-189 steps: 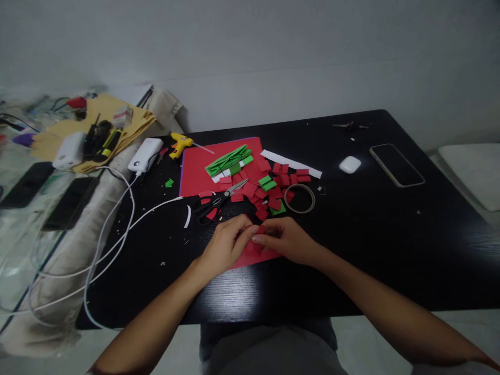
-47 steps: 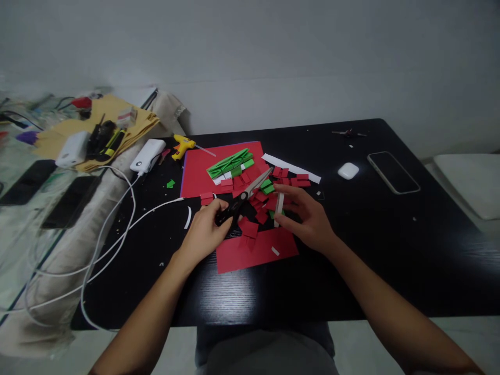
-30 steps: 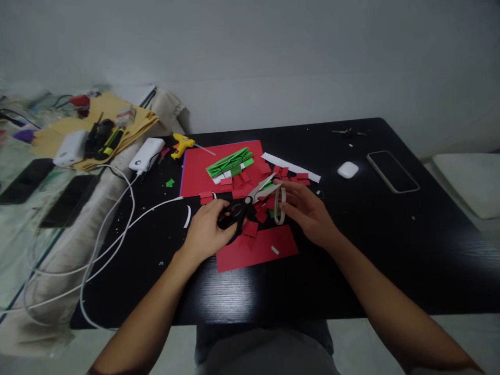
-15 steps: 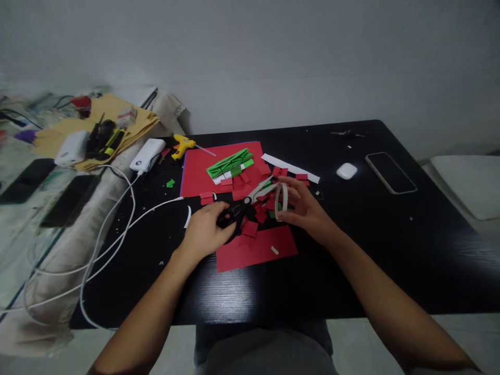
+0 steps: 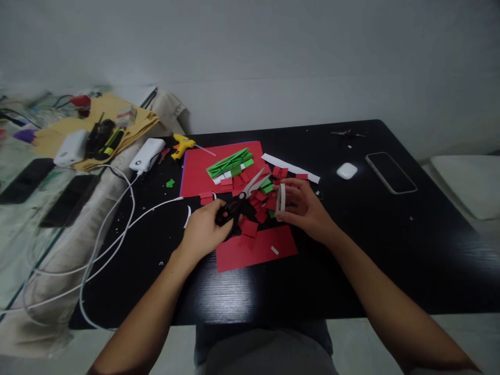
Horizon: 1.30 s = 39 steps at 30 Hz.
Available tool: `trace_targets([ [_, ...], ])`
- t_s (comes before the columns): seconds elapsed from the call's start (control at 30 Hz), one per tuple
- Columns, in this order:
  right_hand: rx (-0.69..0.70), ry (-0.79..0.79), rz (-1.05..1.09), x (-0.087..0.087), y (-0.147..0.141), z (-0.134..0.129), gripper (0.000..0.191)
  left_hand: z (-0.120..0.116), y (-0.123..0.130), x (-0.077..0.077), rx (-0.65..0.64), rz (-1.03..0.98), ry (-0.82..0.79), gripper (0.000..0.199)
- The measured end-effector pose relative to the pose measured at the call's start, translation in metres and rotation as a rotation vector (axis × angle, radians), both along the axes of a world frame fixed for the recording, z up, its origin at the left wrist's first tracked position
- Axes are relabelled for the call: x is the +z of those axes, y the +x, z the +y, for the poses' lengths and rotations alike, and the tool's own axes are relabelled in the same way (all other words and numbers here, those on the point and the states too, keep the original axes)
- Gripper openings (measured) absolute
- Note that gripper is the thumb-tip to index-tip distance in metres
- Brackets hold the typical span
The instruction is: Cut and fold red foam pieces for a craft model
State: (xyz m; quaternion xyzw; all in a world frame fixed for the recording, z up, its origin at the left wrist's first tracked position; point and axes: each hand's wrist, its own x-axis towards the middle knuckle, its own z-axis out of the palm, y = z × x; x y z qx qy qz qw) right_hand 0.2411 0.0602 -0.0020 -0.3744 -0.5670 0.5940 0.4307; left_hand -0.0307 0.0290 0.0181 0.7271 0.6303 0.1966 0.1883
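My left hand (image 5: 207, 226) is closed on the black handles of a pair of scissors (image 5: 242, 196), whose parted blades point up and to the right over the paper pieces. Between the thumb and fingers of my right hand (image 5: 307, 208) a white ring-shaped strip (image 5: 280, 199) is held upright, seen nearly edge-on. Small folded red paper pieces (image 5: 249, 227) lie scattered below both hands, with a few green ones (image 5: 267, 186) among them. Nearest to me is a flat red paper sheet (image 5: 258, 252) with a small white scrap on it.
Behind the pile lie a larger red sheet (image 5: 195, 169), folded green strips (image 5: 230, 163) and a long white strip (image 5: 291, 168). A yellow glue gun (image 5: 182, 146) and a white power bank (image 5: 147, 154) with cables are at left. An earbud case (image 5: 347, 171) and a phone (image 5: 391, 172) lie right.
The scissors have drawn slightly left, and their blades have come away from the white ring. The ring has turned more edge-on in my right hand.
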Motion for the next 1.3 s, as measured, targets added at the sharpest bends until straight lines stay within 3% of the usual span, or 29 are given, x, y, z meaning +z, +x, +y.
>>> trace_targets([
  [0.37, 0.117, 0.057, -0.027, 0.007, 0.004, -0.002, 0.057, 0.001, -0.004, 0.007, -0.042, 0.056, -0.032, 0.016],
  [0.7, 0.211, 0.051, -0.088, 0.011, 0.012, 0.0, 0.062, 0.0, -0.008, 0.011, -0.195, 0.059, -0.045, 0.006],
  [1.3, 0.251, 0.122, -0.238, 0.017, 0.02, 0.004, 0.061, 0.001, -0.013, 0.014, -0.242, 0.082, -0.067, 0.007],
])
